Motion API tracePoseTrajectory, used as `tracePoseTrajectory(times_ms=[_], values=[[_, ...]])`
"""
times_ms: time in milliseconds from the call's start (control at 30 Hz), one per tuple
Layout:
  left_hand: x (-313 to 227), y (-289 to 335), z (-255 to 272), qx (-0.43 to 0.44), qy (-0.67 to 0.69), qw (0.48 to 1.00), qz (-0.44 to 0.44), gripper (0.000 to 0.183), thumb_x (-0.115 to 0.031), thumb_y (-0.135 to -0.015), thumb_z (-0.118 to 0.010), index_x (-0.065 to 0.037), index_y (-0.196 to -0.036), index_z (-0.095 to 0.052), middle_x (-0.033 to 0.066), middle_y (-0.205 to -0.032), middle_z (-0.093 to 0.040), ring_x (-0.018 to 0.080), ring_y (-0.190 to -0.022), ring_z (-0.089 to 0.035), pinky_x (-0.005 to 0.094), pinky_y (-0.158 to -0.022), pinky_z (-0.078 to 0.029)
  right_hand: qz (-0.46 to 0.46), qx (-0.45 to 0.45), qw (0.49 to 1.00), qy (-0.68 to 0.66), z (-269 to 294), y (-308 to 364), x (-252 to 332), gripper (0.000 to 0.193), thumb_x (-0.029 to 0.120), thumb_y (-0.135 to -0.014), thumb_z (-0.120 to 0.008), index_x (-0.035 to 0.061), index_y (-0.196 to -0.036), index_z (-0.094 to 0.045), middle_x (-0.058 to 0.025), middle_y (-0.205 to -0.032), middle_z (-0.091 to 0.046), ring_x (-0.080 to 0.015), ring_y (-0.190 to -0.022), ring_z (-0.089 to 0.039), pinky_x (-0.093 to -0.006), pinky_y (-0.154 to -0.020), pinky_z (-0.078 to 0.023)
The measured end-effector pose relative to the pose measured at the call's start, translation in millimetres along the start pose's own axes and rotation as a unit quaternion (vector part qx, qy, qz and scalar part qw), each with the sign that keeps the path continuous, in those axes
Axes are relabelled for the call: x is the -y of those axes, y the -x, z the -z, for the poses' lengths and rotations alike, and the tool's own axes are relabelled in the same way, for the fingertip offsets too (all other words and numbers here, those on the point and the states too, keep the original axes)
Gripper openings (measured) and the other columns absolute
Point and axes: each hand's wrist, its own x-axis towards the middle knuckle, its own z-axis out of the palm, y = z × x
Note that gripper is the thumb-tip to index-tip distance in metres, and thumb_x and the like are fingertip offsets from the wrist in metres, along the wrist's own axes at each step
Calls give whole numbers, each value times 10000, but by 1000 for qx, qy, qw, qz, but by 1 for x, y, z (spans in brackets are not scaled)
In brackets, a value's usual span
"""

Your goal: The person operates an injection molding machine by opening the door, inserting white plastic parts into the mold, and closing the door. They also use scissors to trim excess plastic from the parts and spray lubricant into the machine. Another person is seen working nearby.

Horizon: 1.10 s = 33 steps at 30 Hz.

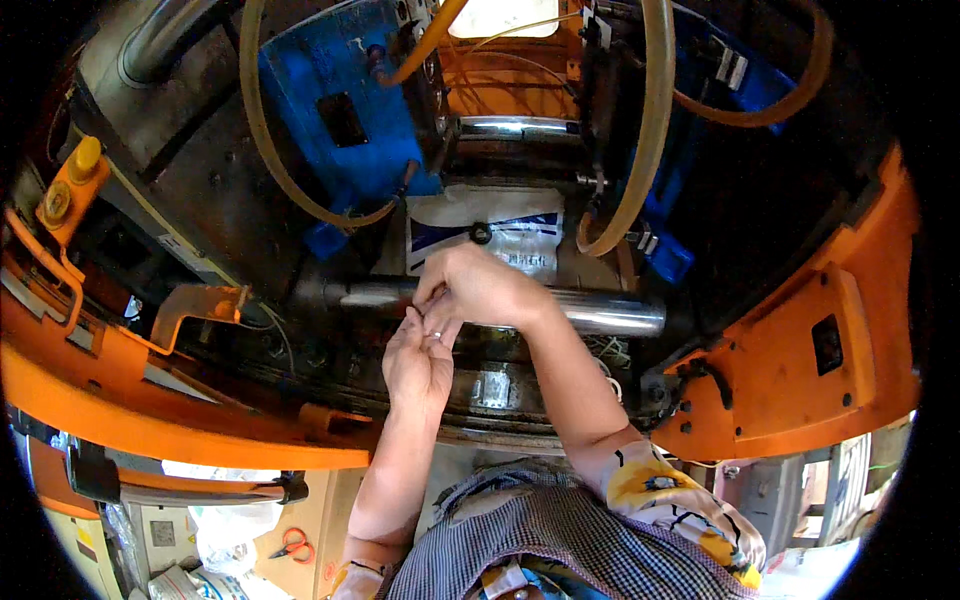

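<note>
My right hand point(478, 287) reaches over the steel bar point(610, 312), its fingers bent down and pinched together. Just below, my left hand point(418, 368) is turned up, fingertips closed and meeting those of the right. Something small and pale may be between them, but I cannot make out what. Beyond the hands, a white and blue printed bag point(430, 212) lies flat between the machine's two halves. A small black round piece point(480, 233) shows against the bag, close to my right knuckles; whether it touches them I cannot tell.
Blue blocks point(345, 110) with yellowish hoses point(652, 130) stand on both sides. Orange guards point(790, 355) flank me, and an orange bracket point(195, 305) juts out at left. Red-handled scissors point(293, 545) lie on cardboard at lower left.
</note>
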Motion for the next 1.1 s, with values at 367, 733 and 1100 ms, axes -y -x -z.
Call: tracePoseTrajectory(times_ms=[367, 733, 1100], values=[[4, -11, 27, 7, 7, 1000, -9, 260, -112, -963, -377, 58, -1134, -473, 109, -1073, -553, 151, -973, -540, 282, -846, -457, 79, -97, 972, 201, -32, 27, 5, 85, 133, -666, -600, 60, -685, -638, -92, -825, -602, -296, -869, -569, -401, -754, -480], [4, 0, 2, -11, -66, 997, -32, 318, -157, -982, -347, 86, -1167, -434, 123, -1087, -522, 126, -902, -521, 273, -822, -455, 14, -97, 982, 161, -31, 27, 3, 122, 106, -638, -640, 75, -751, -672, -69, -858, -640, -263, -837, -569, -353, -724, -491], [-1, -3, 4, 59, -43, 995, -73, 450, -176, -973, -359, 150, -1272, -278, 283, -1309, -354, 334, -1210, -409, 417, -1071, -320, 30, -325, 944, -39, -6, -5, -22, 73, 40, -741, -644, 17, -806, -667, -135, -801, -650, -264, -738, -637, -314, -672, -503]])
